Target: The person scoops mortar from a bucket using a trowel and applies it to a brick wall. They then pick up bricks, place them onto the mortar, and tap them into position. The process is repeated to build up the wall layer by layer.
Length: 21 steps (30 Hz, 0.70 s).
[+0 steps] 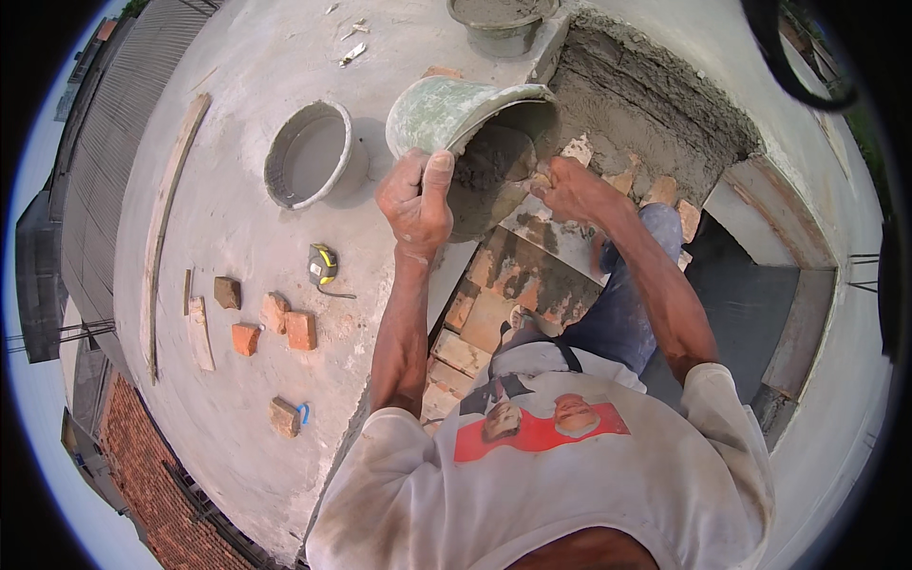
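A green, mortar-smeared bucket is tipped over, its mouth facing me and to the right. My left hand is closed on its near rim, thumb up. Inside lies wet grey mortar. At the right of the mouth my right hand is closed around the handle of what looks like a trowel, whose grey blade reaches into the bucket. Below the bucket runs a course of bricks, partly smeared with mortar. Fresh mortar covers the recess wall beyond my right hand.
Another bucket with grey contents stands on the slab at left; a third bucket is at the far side. A tape measure, brick pieces and a long wooden strip lie leftward. At right is a framed opening.
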{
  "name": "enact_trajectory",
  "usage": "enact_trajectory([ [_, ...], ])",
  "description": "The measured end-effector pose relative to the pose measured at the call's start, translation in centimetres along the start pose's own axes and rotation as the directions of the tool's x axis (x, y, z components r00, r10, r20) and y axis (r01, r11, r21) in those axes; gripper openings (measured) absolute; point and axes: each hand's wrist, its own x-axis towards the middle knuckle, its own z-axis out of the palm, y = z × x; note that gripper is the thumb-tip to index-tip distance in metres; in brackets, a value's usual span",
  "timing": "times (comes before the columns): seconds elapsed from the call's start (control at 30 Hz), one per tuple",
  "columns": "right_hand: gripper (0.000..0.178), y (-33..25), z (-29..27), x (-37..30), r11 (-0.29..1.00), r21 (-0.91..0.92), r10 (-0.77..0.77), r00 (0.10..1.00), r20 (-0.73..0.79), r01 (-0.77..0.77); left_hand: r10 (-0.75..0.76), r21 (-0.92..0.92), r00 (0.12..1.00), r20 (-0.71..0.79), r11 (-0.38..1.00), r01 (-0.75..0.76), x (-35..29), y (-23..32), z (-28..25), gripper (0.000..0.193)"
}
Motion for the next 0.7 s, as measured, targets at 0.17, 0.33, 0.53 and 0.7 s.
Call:
enact_trajectory([
  [0.17, 0.042, -1.3, -4.4, -3.1, 0.720, 0.609, 0.144, 0.929, 0.340, -0.334, -0.125, -0.269, 0.992, 0.011, 0.955, 0.123, 0.2, 0.5, 0.0, 0.034],
  [0.33, 0.039, -4.4, -2.4, -6.4, 0.530, 0.769, 0.217, 0.934, 0.285, -0.357, -0.274, -0.522, 0.961, 0.035, 0.815, 0.252, -1.8, -2.0, 1.4, 0.032],
  [0.53, 0.035, -4.3, 0.2, -8.5, 0.356, 0.869, 0.264, 0.929, 0.260, -0.344, -0.493, -0.594, 0.870, -0.024, 0.707, 0.384, -4.0, -3.0, 7.5, 0.035],
  [0.7, 0.031, -2.2, -0.1, -10.1, 0.249, 0.900, 0.304, 0.911, 0.278, -0.357, -0.641, -0.419, 0.768, 0.013, 0.694, 0.586, -5.8, -5.6, 9.9, 0.034],
])
